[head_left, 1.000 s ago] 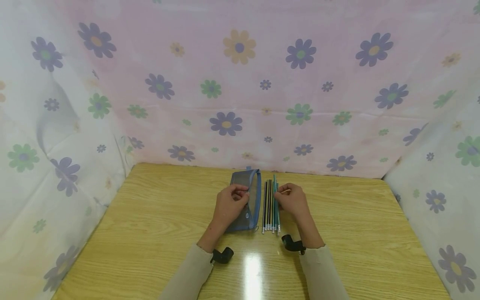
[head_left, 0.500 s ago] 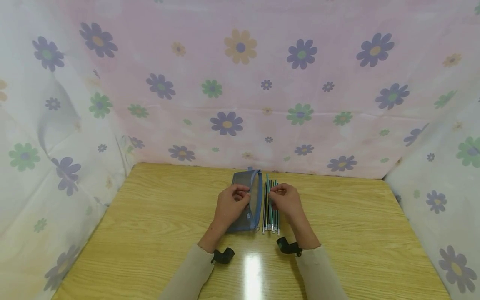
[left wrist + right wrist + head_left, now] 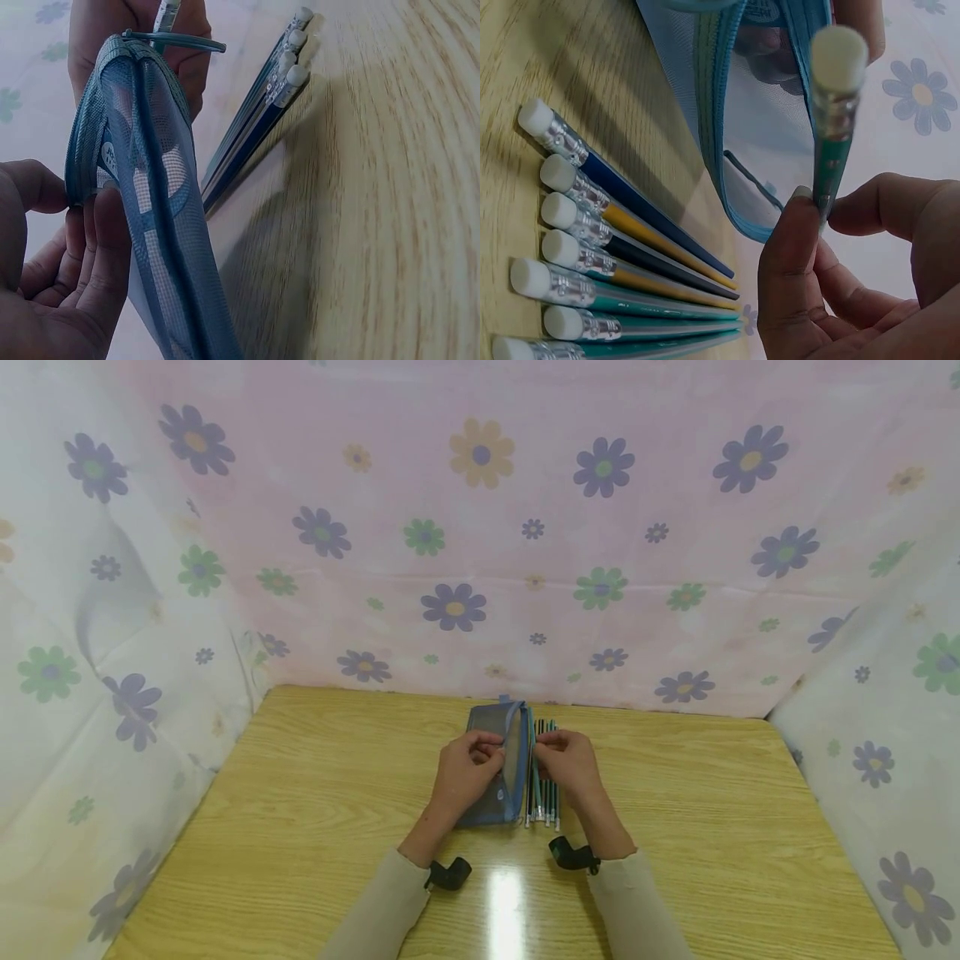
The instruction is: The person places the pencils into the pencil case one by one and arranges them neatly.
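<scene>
1. Pinching the rim of the blue mesh pouch (image 3: 154,187) between thumb and fingers, the left hand (image 3: 467,777) has one side of the mouth drawn up; I judge this is to hold the opening apart.
2. The mouth gapes towards the right hand (image 3: 570,764), an arrangement that probably spares that hand a long reach.
3. The right hand is grasping a single green pencil (image 3: 831,161), thumb against fingertips part-way along the shaft, seemingly for control of its angle. The white eraser end points back towards the person.
4. The pencil is just beside the pouch's mouth, running roughly along it. Whether it touches the rim, I cannot tell.
5. Below the right hand's grip, on the table (image 3: 697,827), lies a row of pencils (image 3: 652,259), at least seven. All erasers face one way, presumably for orderly picking.
</scene>
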### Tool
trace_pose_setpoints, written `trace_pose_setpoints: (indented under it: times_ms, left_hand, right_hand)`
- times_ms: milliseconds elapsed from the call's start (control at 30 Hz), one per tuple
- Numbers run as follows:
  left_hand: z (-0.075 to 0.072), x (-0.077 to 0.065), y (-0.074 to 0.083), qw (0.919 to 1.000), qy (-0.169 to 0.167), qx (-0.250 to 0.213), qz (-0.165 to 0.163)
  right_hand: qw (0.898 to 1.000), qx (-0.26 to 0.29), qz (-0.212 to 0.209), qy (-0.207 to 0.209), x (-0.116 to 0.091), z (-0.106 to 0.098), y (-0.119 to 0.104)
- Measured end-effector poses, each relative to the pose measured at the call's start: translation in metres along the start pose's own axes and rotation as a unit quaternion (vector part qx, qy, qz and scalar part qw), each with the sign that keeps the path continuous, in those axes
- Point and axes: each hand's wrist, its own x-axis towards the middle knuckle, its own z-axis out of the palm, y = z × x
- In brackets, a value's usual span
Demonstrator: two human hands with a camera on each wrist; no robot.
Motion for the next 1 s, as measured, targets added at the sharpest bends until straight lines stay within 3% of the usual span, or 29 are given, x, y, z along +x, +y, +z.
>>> trace_pose_setpoints:
  times_ms: [233, 633, 1000]
  left_hand:
    - [0.001, -0.001, 0.003, 0.9993, 0.002, 0.036, 0.013]
    - [0.006, -0.003, 0.008, 0.9991, 0.003, 0.038, 0.018]
    - [0.010, -0.005, 0.007, 0.9988, -0.001, 0.045, 0.020]
  right_hand:
    - [1.000, -0.016, -0.013, 0.001, -0.003, 0.002, -0.002]
    - [1.000, -0.012, -0.016, -0.006, -0.003, 0.008, -0.003]
    - [0.999, -0.029, -0.030, 0.020, -0.005, 0.014, -0.001]
